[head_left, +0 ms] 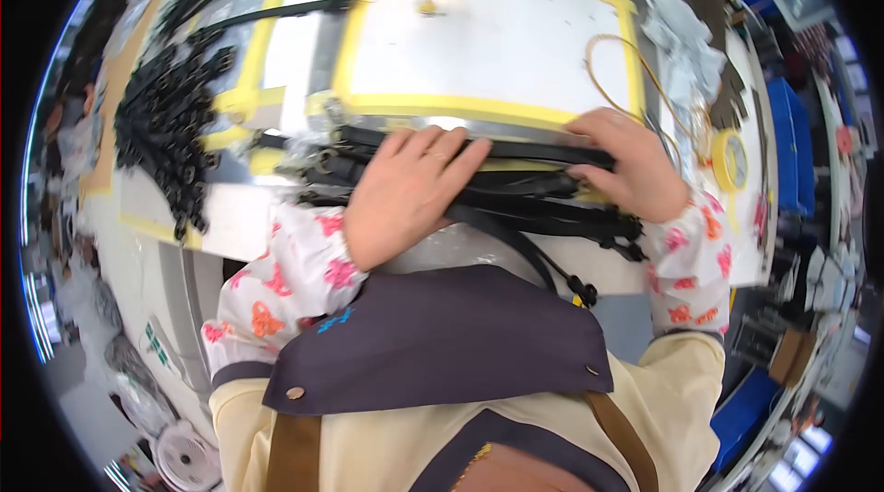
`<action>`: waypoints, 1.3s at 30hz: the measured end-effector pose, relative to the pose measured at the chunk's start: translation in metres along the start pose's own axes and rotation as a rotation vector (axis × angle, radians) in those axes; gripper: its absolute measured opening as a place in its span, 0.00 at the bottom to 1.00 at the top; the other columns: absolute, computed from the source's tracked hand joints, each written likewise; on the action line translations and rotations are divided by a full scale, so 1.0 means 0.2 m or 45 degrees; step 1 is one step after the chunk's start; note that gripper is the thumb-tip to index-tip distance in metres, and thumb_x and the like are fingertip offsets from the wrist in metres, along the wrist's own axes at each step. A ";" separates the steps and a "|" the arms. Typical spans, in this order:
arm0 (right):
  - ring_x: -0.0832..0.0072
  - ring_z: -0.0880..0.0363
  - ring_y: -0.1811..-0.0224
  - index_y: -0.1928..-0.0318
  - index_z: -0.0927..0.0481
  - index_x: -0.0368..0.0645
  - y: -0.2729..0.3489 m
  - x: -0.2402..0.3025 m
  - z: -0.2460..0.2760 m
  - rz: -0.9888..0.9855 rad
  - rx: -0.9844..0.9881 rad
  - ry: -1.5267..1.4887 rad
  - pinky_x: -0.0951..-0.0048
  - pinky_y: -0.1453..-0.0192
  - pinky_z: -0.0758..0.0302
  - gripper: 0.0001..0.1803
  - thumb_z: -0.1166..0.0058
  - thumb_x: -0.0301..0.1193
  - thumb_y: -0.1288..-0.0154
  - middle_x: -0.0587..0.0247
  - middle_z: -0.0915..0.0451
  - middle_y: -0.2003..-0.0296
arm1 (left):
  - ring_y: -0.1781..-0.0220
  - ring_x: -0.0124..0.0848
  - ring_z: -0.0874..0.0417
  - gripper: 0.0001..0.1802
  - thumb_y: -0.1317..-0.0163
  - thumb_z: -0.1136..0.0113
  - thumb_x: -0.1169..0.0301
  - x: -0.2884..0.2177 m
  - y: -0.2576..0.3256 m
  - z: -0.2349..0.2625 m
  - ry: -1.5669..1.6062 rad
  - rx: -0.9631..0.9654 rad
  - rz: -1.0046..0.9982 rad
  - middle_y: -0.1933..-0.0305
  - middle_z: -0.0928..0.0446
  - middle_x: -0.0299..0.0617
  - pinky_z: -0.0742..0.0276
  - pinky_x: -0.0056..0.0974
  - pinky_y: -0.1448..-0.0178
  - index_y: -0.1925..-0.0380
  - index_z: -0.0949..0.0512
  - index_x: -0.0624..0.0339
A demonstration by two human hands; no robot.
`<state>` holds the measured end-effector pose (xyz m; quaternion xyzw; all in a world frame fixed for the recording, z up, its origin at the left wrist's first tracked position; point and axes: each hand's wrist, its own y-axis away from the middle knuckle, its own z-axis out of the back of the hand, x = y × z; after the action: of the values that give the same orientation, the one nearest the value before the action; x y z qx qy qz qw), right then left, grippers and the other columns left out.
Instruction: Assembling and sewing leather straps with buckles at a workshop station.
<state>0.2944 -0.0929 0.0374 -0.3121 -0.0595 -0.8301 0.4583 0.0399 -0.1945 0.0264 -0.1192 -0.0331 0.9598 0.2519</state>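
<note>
from here, l hand [410, 188] lies palm-down, fingers slightly spread, flat atop the bundle of black straps [543, 185]; r hand [637, 165] is half open at the bundle's r end, thumb apart from fingers, can't tell if it grips. straps lie nr worktop's [235, 220] front edge, below a white panel [488, 46] w/ yellow edging.

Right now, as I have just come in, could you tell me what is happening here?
A person's left grip lies over a bundle of black straps, fingers spread. The right grip is at the bundle's right end, thumb and fingers on either side of one strap; whether it squeezes is unclear. More black straps lie heaped farther left.
</note>
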 end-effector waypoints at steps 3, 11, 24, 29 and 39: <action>0.54 0.27 0.50 0.52 0.27 0.33 0.05 -0.01 0.12 -0.152 -0.186 0.083 0.67 0.45 0.32 0.19 0.50 0.18 0.48 0.47 0.25 0.54 | 0.55 0.40 0.26 0.36 0.66 0.29 0.65 0.02 -0.11 -0.03 0.078 -0.050 0.081 0.59 0.29 0.42 0.31 0.41 0.52 0.52 0.31 0.58; 0.49 0.43 0.36 0.39 0.38 0.41 0.03 0.26 -0.27 0.259 0.244 0.624 0.45 0.36 0.47 0.45 0.35 0.42 0.59 0.43 0.43 0.38 | 0.51 0.40 0.28 0.30 0.59 0.32 0.60 -0.03 -0.02 -0.08 -0.002 -0.171 0.037 0.54 0.28 0.43 0.33 0.42 0.47 0.55 0.30 0.60; 0.51 0.43 0.35 0.41 0.34 0.48 0.13 0.29 -0.25 0.354 0.218 0.607 0.42 0.36 0.47 0.43 0.33 0.31 0.65 0.45 0.43 0.37 | 0.53 0.42 0.23 0.18 0.51 0.36 0.74 0.12 0.61 0.19 0.203 -0.770 0.545 0.53 0.25 0.47 0.26 0.38 0.51 0.57 0.23 0.59; 0.52 0.40 0.37 0.43 0.33 0.46 0.09 0.37 -0.28 0.274 0.230 0.730 0.46 0.36 0.45 0.35 0.39 0.28 0.56 0.46 0.40 0.39 | 0.54 0.39 0.22 0.14 0.51 0.39 0.79 0.19 0.93 0.10 0.194 -0.919 0.765 0.55 0.24 0.46 0.27 0.36 0.52 0.61 0.21 0.61; 0.54 0.29 0.50 0.47 0.29 0.40 -0.55 0.86 -0.21 0.336 0.382 0.565 0.60 0.46 0.32 0.31 0.37 0.29 0.55 0.49 0.30 0.47 | 0.54 0.27 0.24 0.11 0.38 0.47 0.75 0.59 1.48 0.08 1.102 -1.677 1.128 0.53 0.24 0.41 0.31 0.29 0.48 0.56 0.26 0.67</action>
<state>0.1207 -0.1707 0.1222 -0.0569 -0.0389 -0.7932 0.6051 -0.2043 -0.3948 -0.0200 -0.5917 -0.4292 0.6269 -0.2695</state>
